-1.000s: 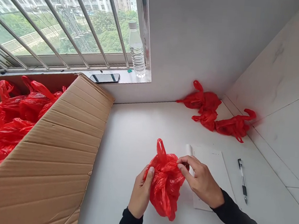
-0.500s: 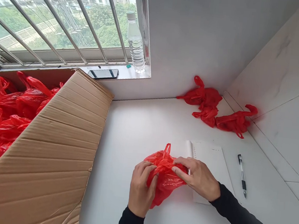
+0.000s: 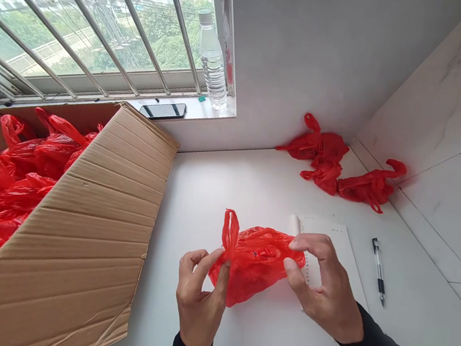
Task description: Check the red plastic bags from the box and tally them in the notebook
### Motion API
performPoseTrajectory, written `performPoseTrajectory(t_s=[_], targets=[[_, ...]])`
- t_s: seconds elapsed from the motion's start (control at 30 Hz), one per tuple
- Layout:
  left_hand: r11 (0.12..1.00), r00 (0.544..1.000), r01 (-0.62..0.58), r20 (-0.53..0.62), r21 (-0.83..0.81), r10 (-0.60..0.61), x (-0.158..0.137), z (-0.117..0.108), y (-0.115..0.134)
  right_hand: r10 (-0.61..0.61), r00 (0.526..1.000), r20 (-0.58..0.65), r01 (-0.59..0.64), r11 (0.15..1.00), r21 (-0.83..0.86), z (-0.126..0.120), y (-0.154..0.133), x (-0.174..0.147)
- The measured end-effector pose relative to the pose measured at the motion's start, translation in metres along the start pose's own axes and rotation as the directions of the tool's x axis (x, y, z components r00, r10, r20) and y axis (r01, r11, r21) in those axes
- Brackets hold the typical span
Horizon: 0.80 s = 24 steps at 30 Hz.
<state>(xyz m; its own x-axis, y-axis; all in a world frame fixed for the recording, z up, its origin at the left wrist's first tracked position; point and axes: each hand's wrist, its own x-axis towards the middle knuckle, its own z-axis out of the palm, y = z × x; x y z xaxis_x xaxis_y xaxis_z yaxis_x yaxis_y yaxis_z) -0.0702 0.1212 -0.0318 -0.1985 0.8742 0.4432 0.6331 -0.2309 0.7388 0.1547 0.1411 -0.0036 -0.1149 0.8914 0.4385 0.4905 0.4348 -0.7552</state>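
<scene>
Head view: red bag [image 3: 259, 271] runs lengthwise left-right, handle loop [image 3: 230, 240] pointing away; left hand [image 3: 201, 300] pinches its base, right hand [image 3: 329, 291] stands with grip parted.

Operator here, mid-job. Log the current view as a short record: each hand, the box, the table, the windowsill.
Left hand: pinching the red bag at the base of its raised handle
Right hand: open, at the bag's right end; contact unclear
Cardboard box: at left, holding red bags
Table, far corner: more red bags
Table, right side: notebook, partly behind the right hand; pen to its right
Windowsill: phone lying flat; bottle upright
</scene>
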Motion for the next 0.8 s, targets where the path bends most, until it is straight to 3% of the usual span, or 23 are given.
performPoseTrajectory(t_s=[0.07, 0.17, 0.23, 0.3, 0.53, 0.6, 0.7, 0.8], targets=[[0.999, 0.999, 0.014, -0.034, -0.04, -0.015, -0.003, -0.004, 0.003, -0.096, 0.981, 0.17, 0.083, 0.993, 0.082, 0.007, -0.008, 0.005], [0.954, 0.972, 0.236, 0.032, -0.185, -0.234, -0.009, -0.012, 0.008, -0.002, 0.902, 0.432, -0.004, 1.0, 0.014, 0.016, -0.005, 0.01], [0.876, 0.913, 0.405, 0.078, -0.263, -0.399, -0.013, -0.016, 0.012, 0.099, 0.857, 0.506, -0.078, 0.995, -0.064, 0.018, -0.001, 0.009], [0.816, 0.871, 0.482, 0.076, -0.318, -0.485, -0.016, -0.016, 0.018, 0.149, 0.824, 0.547, -0.117, 0.989, -0.093, 0.018, 0.0, 0.006], [0.791, 0.835, 0.55, 0.144, -0.27, -0.531, -0.023, 0.002, 0.041, 0.237, 0.65, 0.722, -0.056, 0.962, -0.265, 0.02, -0.009, -0.002], [0.759, 0.816, 0.575, 0.142, -0.306, -0.56, -0.019, 0.001, 0.045, 0.273, 0.645, 0.714, -0.066, 0.951, -0.303, 0.02, -0.007, -0.001], [0.664, 0.746, 0.656, 0.171, -0.359, -0.644, -0.009, -0.009, 0.052, 0.336, 0.662, 0.67, -0.11, 0.928, -0.357, 0.017, -0.005, 0.002], [0.616, 0.687, 0.726, 0.267, -0.305, -0.676, -0.002, -0.022, 0.054, 0.354, 0.733, 0.58, -0.129, 0.91, -0.393, 0.014, -0.004, 0.005]])
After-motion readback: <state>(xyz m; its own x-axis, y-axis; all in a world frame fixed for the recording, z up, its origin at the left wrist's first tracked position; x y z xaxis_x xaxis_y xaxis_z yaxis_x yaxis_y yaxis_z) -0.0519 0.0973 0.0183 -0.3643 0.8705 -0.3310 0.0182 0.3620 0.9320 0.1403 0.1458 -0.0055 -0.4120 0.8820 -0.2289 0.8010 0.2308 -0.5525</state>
